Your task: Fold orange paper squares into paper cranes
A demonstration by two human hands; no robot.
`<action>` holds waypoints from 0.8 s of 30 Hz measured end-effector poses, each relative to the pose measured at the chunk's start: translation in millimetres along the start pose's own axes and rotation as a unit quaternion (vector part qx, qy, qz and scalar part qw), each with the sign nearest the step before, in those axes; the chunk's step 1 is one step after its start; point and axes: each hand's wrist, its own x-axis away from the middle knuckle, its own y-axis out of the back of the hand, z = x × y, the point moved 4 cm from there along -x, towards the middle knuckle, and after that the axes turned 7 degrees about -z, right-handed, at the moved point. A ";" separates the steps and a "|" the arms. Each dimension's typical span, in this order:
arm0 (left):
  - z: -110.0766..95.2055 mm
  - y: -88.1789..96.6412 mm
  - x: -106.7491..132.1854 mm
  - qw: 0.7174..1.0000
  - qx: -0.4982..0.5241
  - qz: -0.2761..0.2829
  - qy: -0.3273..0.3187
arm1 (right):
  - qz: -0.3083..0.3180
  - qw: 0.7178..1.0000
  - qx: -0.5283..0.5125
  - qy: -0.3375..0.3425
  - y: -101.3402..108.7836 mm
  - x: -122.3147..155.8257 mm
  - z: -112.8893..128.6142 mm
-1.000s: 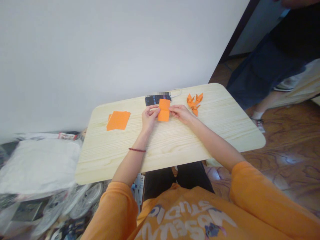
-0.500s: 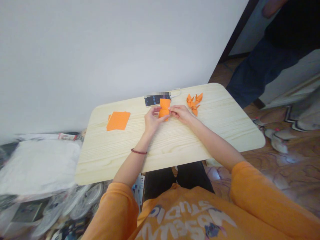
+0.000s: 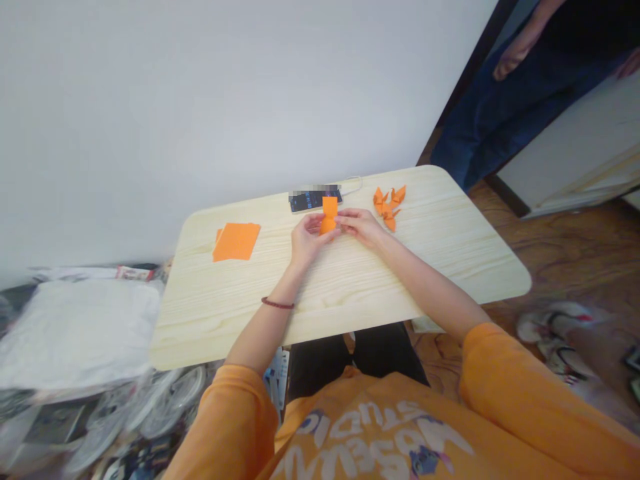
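Note:
Between my two hands is a partly folded piece of orange origami paper (image 3: 329, 207), held up over the middle of the table. My left hand (image 3: 307, 239) grips its left and lower edge, thumb across the front and fingers behind. From the other side, my right hand (image 3: 361, 226) pinches the right edge near the middle. Several folded orange paper cranes (image 3: 388, 208) lie clustered to the right of my right hand. A small stack of square orange paper (image 3: 237, 241) rests to the left of my left hand.
A phone (image 3: 314, 199) with a lit screen and a white cable lies behind my hands, near the wall. The pale wooden table (image 3: 200, 313) has rounded corners. Past its right end stands a person in jeans (image 3: 480, 127). White bedding (image 3: 80, 333) and bagged items sit to the left.
The paper in my hands looks narrower as its sides are drawn inward. My right fingers have shifted slightly left. Beyond the table, the other person has moved and a hand now shows.

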 end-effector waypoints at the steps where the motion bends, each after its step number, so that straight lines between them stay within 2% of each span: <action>1: -0.4 -0.5 0.3 1.000 0.014 0.004 0.012 | 0.001 1.000 0.001 0.000 0.3 -0.2 -0.4; 6: -2.2 -1.9 1.4 0.995 0.073 0.027 0.067 | 0.008 1.000 0.006 0.003 0.8 -1.0 -1.1; 24: 0.5 -2.4 3.2 0.971 0.153 0.083 0.166 | 0.023 1.000 -0.013 0.006 0.6 -2.5 -1.9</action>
